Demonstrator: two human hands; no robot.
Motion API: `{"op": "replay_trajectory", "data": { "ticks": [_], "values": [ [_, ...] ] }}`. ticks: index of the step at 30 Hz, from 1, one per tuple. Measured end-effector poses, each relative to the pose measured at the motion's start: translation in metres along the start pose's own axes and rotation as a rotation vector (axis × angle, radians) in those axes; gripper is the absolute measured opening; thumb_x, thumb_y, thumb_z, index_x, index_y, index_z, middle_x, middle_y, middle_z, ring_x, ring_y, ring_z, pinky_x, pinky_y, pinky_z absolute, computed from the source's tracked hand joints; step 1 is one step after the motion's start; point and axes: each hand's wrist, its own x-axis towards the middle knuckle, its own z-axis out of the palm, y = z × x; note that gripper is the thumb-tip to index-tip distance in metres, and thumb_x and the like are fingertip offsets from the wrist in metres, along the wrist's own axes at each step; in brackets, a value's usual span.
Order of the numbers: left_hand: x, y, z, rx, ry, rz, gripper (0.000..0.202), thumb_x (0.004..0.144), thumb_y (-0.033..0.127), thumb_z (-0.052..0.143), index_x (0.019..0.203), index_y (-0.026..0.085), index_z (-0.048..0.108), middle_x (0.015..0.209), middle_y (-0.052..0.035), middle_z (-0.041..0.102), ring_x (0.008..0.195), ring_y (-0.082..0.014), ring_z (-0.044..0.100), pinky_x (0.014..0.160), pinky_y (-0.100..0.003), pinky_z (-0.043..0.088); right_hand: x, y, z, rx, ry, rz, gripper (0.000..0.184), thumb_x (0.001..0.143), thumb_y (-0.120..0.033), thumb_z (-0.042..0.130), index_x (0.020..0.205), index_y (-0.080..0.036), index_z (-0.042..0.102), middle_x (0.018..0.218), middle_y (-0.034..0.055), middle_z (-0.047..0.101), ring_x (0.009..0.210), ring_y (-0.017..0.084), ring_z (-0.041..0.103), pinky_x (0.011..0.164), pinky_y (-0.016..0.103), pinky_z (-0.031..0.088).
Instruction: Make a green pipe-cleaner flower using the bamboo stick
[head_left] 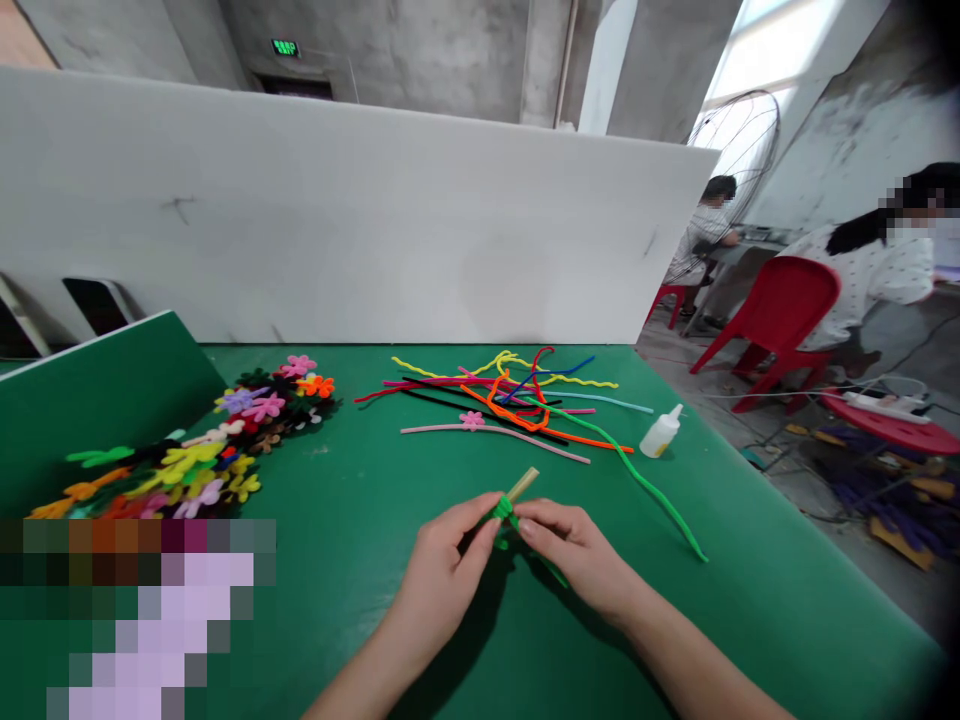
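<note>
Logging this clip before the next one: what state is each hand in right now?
Left hand: closed, pinching the green fuzzy stem at the pale stick.
Right hand: closed, pinching the same green fuzzy stem.

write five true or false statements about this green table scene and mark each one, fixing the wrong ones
1. The left hand and right hand are both at the fuzzy green piece. True.
2. The hands are working with scissors. False: the tool-like shape between them is a pale stick, with the fuzzy green piece at its lower part.
3. The loose pipe cleaners are all one colour. False: they include yellow, red, orange, blue and green.
4. The heap of fuzzy flowers lies to the left of the hands. True.
5. The small bottle is among the flowers. False: it is right of the loose pipe cleaners.
</note>
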Motion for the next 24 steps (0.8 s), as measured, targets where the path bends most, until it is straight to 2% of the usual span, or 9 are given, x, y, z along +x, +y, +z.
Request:
{"op": "replay_trajectory", "data": {
  "ticks": [3,7,10,14,18,21,24],
  "values": [
    [0.0,0.005,-0.001,-0.064,-0.069,-0.022,0.028,0.08,0.019,0.047,0.103,0.021,0.063,0.102,-0.0055,0.067,0.091,-0.0183,0.061,0.083,-0.032,0.047,0.001,-0.002,-0.006,-0.12,0.04,-0.089,0.02,0.078,-0.031,0.055,0.084,-0.018,0.069,0.085,0.0062,0.059,0.083,0.019,0.052,0.077,0.031,0.038],
    [-0.001,0.01,-0.001,-0.083,-0.134,0.0,0.03,0.08,0.018,0.047,0.105,0.023,0.062,0.104,-0.0042,0.067,0.094,-0.0183,0.06,0.086,-0.032,0.045,0.002,-0.001,-0.005,0.062,0.002,-0.021,0.024,0.079,-0.032,0.054,0.095,-0.018,0.066,0.08,0.0043,0.062,0.081,0.018,0.054,0.077,0.031,0.04],
    [-0.002,0.01,-0.001,-0.081,-0.158,0.02,0.03,0.081,0.017,0.046,0.106,0.024,0.062,0.104,-0.0039,0.067,0.094,-0.0182,0.06,0.086,-0.032,0.045,0.001,0.003,-0.001,0.139,0.021,0.002,0.022,0.077,-0.033,0.057,0.088,-0.016,0.067,0.076,0.0031,0.063,0.076,0.016,0.055,0.073,0.029,0.041],
    [-0.003,0.004,0.002,0.019,-0.117,0.021,0.028,0.08,0.019,0.047,0.104,0.021,0.061,0.101,-0.0055,0.067,0.092,-0.0184,0.061,0.084,-0.031,0.045,0.001,0.008,0.004,0.123,0.11,0.024,0.022,0.075,-0.034,0.059,0.074,-0.013,0.066,0.064,0.0004,0.059,0.061,0.012,0.049,0.06,0.024,0.038],
    [-0.004,-0.002,0.003,0.168,-0.113,-0.013,0.034,0.08,0.022,0.047,0.112,0.015,0.053,0.087,-0.0057,0.069,0.072,-0.0168,0.063,0.068,-0.028,0.05,0.001,0.011,0.006,0.084,0.167,0.031,0.026,0.074,-0.036,0.059,0.067,-0.011,0.062,0.057,-0.0019,0.051,0.054,0.01,0.042,0.052,0.022,0.033],
    [-0.005,-0.004,0.003,0.236,-0.133,0.021,0.035,0.079,0.02,0.047,0.113,0.016,0.052,0.092,-0.006,0.068,0.075,-0.0167,0.062,0.07,-0.028,0.05,0.001,0.011,0.007,0.06,0.173,0.022,0.028,0.075,-0.039,0.057,0.067,-0.012,0.06,0.058,-0.0019,0.05,0.055,0.011,0.043,0.053,0.023,0.034],
    [-0.005,-0.004,0.004,0.235,-0.122,0.047,0.034,0.08,0.02,0.047,0.113,0.016,0.052,0.099,-0.0068,0.066,0.081,-0.0171,0.062,0.074,-0.028,0.048,-0.001,0.007,0.008,0.065,0.143,-0.033,0.025,0.078,-0.039,0.054,0.078,-0.014,0.06,0.07,0.0012,0.055,0.068,0.015,0.049,0.065,0.026,0.039]
  ]
}}
